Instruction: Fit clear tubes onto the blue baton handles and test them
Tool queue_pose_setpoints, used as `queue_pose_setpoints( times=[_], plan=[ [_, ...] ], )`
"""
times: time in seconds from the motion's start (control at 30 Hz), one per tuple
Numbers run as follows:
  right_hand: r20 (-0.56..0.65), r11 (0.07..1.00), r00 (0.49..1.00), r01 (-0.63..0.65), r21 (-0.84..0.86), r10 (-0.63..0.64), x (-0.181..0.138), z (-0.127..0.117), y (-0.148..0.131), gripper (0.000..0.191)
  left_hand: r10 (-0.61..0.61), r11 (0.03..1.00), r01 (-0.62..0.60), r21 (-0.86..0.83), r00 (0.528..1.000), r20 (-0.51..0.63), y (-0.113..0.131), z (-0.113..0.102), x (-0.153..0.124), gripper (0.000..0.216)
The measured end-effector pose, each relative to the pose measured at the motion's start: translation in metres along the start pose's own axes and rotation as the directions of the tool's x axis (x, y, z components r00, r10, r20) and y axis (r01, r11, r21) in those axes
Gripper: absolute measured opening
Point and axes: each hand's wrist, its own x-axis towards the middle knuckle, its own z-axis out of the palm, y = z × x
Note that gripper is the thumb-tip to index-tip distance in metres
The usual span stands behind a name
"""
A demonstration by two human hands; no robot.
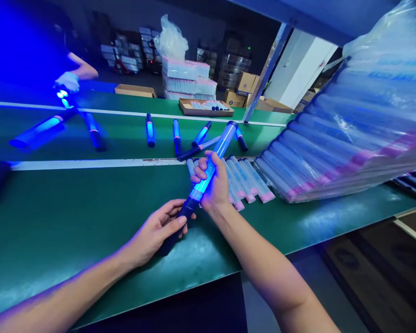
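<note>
A glowing blue light stick [204, 185] slants over the green bench, its dark handle low and its clear tube pointing up and away. My left hand [169, 222] is closed round the dark handle. Higher up, my right hand [215, 182] wraps the lit tube. Just behind the right hand lie several unlit clear tubes with pink ends [251, 180], side by side on the bench. Part of the light stick is covered by my fingers.
A plastic-wrapped stack of tubes [353, 125] leans at the right. Several lit sticks [150, 131] lie on the green belt [125, 127] beyond. Across it, a co-worker's gloved hand [68, 82] is near a bright light. A shallow carton [208, 111] and boxes [246, 82] stand behind.
</note>
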Motion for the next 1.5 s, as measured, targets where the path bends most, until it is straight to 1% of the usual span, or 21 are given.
queue_pose_setpoints(
  times=[0.17, 0.23, 0.3, 0.37, 0.43, 0.47, 0.53, 0.6, 0.63, 0.67, 0.77, 0.83, 0.9, 1.0, 1.07, 1.2, 1.3, 1.33, 1.4, 1.47, 1.5],
  plan=[
    [-0.001, 1.000, 1.000, -0.003, -0.003, 0.003, -0.005, 0.003, -0.001, 0.019, -0.042, 0.989, 0.045, -0.140, 0.999, 0.029, 0.002, 0.003, -0.002, 0.042],
    [0.000, 0.999, 1.000, 0.026, -0.044, -0.026, -0.007, 0.006, -0.001, 0.021, -0.065, 0.982, 0.072, -0.176, 0.997, 0.042, 0.003, 0.004, -0.003, 0.042],
    [-0.007, 0.990, 0.998, 0.068, -0.126, -0.069, -0.009, 0.007, 0.000, 0.023, -0.076, 0.985, 0.080, -0.155, 0.997, 0.033, 0.004, 0.006, -0.004, 0.042],
    [-0.042, 0.967, 0.992, 0.107, -0.232, -0.120, -0.008, 0.008, 0.003, 0.028, -0.052, 0.997, 0.051, -0.059, 0.998, -0.024, 0.002, 0.008, -0.005, 0.046],
    [-0.087, 0.943, 0.984, 0.123, -0.311, -0.157, -0.007, 0.008, 0.006, 0.033, 0.030, 0.989, -0.012, 0.144, 0.992, -0.123, -0.001, 0.011, -0.006, 0.050],
    [-0.105, 0.935, 0.979, 0.130, -0.331, -0.173, -0.006, 0.008, 0.007, 0.035, 0.090, 0.961, -0.041, 0.275, 0.982, -0.168, -0.002, 0.012, -0.007, 0.051],
    [-0.128, 0.924, 0.970, 0.151, -0.351, -0.207, -0.005, 0.008, 0.010, 0.036, 0.207, 0.858, -0.072, 0.508, 0.955, -0.214, -0.004, 0.014, -0.008, 0.051],
    [-0.141, 0.916, 0.959, 0.183, -0.356, -0.246, -0.006, 0.008, 0.010, 0.034, 0.259, 0.786, -0.070, 0.615, 0.940, -0.224, -0.003, 0.013, -0.007, 0.050],
    [-0.146, 0.917, 0.956, 0.192, -0.349, -0.255, -0.006, 0.008, 0.010, 0.032, 0.256, 0.792, -0.069, 0.607, 0.939, -0.228, -0.002, 0.013, -0.006, 0.050],
    [-0.141, 0.926, 0.961, 0.182, -0.331, -0.239, -0.007, 0.009, 0.008, 0.031, 0.231, 0.829, -0.070, 0.556, 0.946, -0.226, 0.000, 0.013, -0.005, 0.051],
    [-0.042, 0.965, 0.996, 0.069, -0.253, -0.082, -0.010, 0.012, 0.004, 0.029, 0.092, 0.970, -0.055, 0.237, 0.985, -0.148, 0.006, 0.012, -0.002, 0.055],
    [0.021, 0.972, 0.999, 0.032, -0.232, -0.028, -0.013, 0.014, 0.003, 0.029, 0.068, 0.994, -0.059, 0.096, 0.993, -0.097, 0.008, 0.013, -0.002, 0.057],
    [0.023, 0.969, 0.997, 0.075, -0.236, -0.071, -0.014, 0.016, 0.004, 0.030, 0.104, 0.988, -0.087, 0.130, 0.987, -0.123, 0.007, 0.014, -0.003, 0.055],
    [0.003, 0.949, 0.986, 0.158, -0.271, -0.164, -0.016, 0.018, 0.010, 0.029, 0.187, 0.947, -0.123, 0.298, 0.963, -0.197, 0.002, 0.014, -0.006, 0.054],
    [-0.004, 0.936, 0.979, 0.192, -0.294, -0.202, -0.016, 0.018, 0.015, 0.027, 0.207, 0.927, -0.126, 0.354, 0.957, -0.201, -0.002, 0.014, -0.006, 0.054],
    [-0.059, 0.928, 0.974, 0.189, -0.321, -0.219, -0.017, 0.015, 0.022, 0.025, 0.195, 0.922, -0.118, 0.368, 0.964, -0.179, -0.006, 0.012, -0.002, 0.055],
    [-0.073, 0.934, 0.978, 0.165, -0.318, -0.197, -0.018, 0.019, 0.012, 0.027, 0.192, 0.932, -0.123, 0.340, 0.965, -0.177, -0.009, 0.009, -0.003, 0.054],
    [-0.062, 0.938, 0.979, 0.164, -0.307, -0.192, -0.018, 0.022, 0.004, 0.028, 0.186, 0.941, -0.126, 0.314, 0.967, -0.171, -0.011, 0.008, -0.005, 0.052],
    [-0.010, 0.933, 0.973, 0.219, -0.285, -0.231, -0.018, 0.033, -0.013, 0.030, 0.169, 0.960, -0.132, 0.248, 0.977, -0.133, -0.014, 0.004, -0.008, 0.048],
    [0.092, 0.908, 0.952, 0.307, -0.285, -0.293, -0.019, 0.049, -0.028, 0.029, 0.167, 0.972, -0.154, 0.178, 0.984, -0.059, -0.015, 0.001, -0.009, 0.049],
    [0.158, 0.896, 0.941, 0.334, -0.293, -0.299, -0.020, 0.057, -0.032, 0.027, 0.184, 0.973, -0.179, 0.144, 0.983, -0.023, -0.014, 0.001, -0.008, 0.051]
  ],
)
